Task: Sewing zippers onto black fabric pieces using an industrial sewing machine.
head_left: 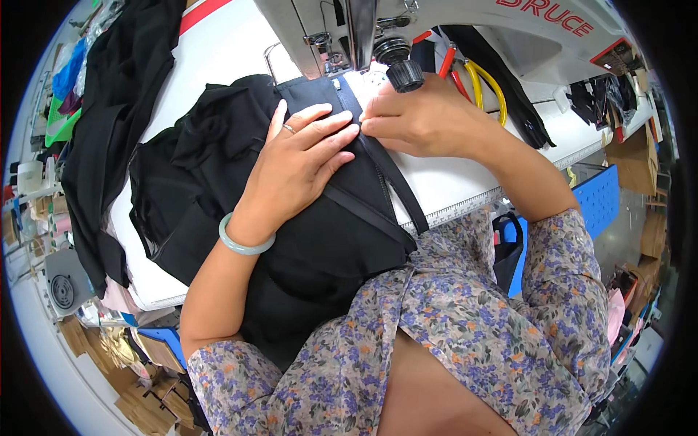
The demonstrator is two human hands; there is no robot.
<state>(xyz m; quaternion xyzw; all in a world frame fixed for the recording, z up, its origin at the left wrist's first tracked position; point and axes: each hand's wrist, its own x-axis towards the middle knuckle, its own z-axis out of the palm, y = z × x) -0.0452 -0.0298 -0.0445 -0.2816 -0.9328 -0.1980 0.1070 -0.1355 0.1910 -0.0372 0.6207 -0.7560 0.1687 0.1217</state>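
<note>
On the white worktable (225, 43), near side: black cloth piece (313, 243) with dark zip (384, 185).
Left hand (302, 152), open, flat upon it; right hand (422, 120), fingers curled beside the zip, grip I cannot tell; beyond, white sewing machine (523, 40).

Two bare hands are working at a black garment (313, 251) under a white sewing machine (454, 13).
The left hand (294, 160), wearing a ring and, on its wrist, a pale bangle (247, 250), is lying flat upon the cloth, which is hanging over the front edge of the worktop (429, 178); the right hand (429, 120) is bending its fingertips together beside a dark strip (400, 187), and whether they are gripping it is not clear. A measuring scale (465, 208) is following the front edge, yellow handles (476, 83) and a red handle (447, 62) are lying behind the right hand, and another black cloth (123, 94) is covering the left edge.
</note>
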